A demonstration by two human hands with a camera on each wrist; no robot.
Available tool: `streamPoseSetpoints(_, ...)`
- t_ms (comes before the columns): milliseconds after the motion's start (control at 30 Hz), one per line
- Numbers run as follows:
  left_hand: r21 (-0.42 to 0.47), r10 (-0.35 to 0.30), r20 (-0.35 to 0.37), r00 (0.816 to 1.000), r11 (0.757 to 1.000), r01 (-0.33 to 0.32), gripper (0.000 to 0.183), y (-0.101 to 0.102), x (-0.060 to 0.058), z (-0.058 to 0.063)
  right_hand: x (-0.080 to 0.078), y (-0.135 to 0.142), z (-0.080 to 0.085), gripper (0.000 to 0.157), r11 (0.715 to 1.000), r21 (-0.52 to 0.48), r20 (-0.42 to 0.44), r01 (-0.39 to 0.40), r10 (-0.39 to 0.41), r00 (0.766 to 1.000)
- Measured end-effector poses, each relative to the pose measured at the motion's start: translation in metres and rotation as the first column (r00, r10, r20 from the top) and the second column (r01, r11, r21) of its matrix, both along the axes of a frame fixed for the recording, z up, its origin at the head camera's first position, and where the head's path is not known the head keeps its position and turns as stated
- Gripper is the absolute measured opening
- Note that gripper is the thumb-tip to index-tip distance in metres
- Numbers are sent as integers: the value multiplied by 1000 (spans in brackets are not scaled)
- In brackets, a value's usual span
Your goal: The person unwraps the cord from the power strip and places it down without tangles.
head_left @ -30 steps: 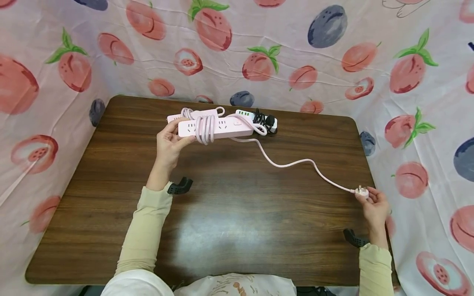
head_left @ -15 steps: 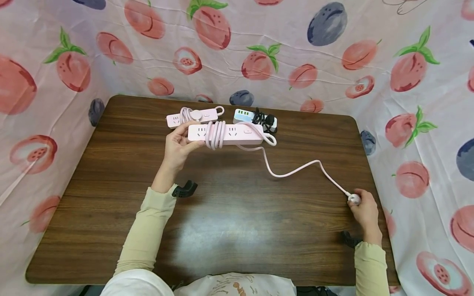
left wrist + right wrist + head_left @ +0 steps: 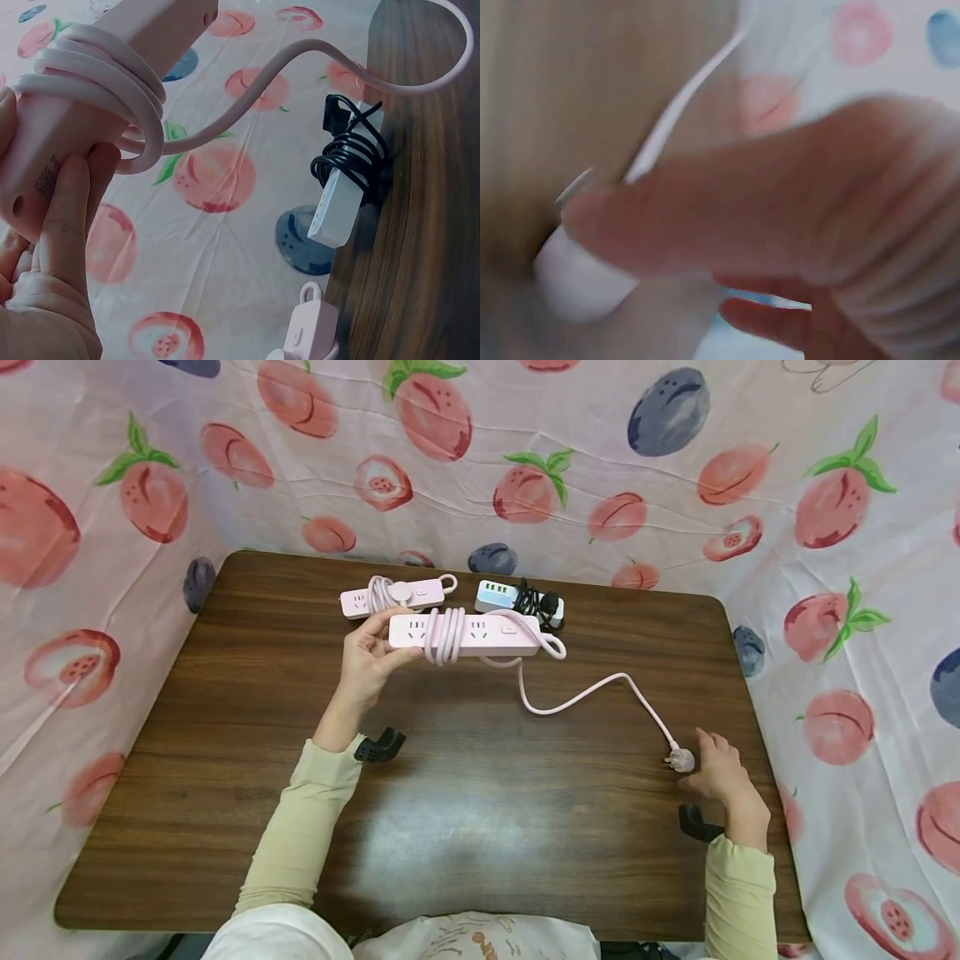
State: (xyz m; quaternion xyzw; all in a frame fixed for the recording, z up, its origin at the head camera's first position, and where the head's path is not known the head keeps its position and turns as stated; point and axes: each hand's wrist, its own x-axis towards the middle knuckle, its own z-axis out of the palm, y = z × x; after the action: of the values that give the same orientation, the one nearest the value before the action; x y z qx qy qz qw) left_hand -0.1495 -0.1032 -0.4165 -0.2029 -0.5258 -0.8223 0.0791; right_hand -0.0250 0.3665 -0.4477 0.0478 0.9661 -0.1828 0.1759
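L hand (image 3: 363,664) grips the left end of the pink power strip (image 3: 487,647), held above the worktop (image 3: 465,827) w/ part of its cord (image 3: 262,82) wound around it. R hand (image 3: 723,768) has fingers loosely spread just beside the plug (image 3: 682,761), & I cannot tell if they touch. To handle the cord well, IMO hold strip steady & leave some slack, b/c a tight pull may twist it.

We record a pale pink power strip (image 3: 491,641) held crosswise, socket face toward the head camera, its cord (image 3: 542,712) (several turns wound around the left half) trailing in bends rightward to a pale plug (image 3: 682,761), prongs leftward.
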Motion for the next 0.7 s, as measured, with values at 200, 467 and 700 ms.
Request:
streamPoseSetpoints(200,-1,-3,11,1000,1000,3,52,6,1,2,-40,-53,28,56,960,-159,-370,-230,158,915)
streamPoseSetpoints(467,-17,-21,6,1000,1000,22,64,11,4,5,-93,-148,14,32,772,-432,-546,-466,187,817)
streamPoseSetpoints(700,-17,-40,3,999,999,40,68,12,6,7,-114,-195,0,29,621,-578,-473,-530,274,837)
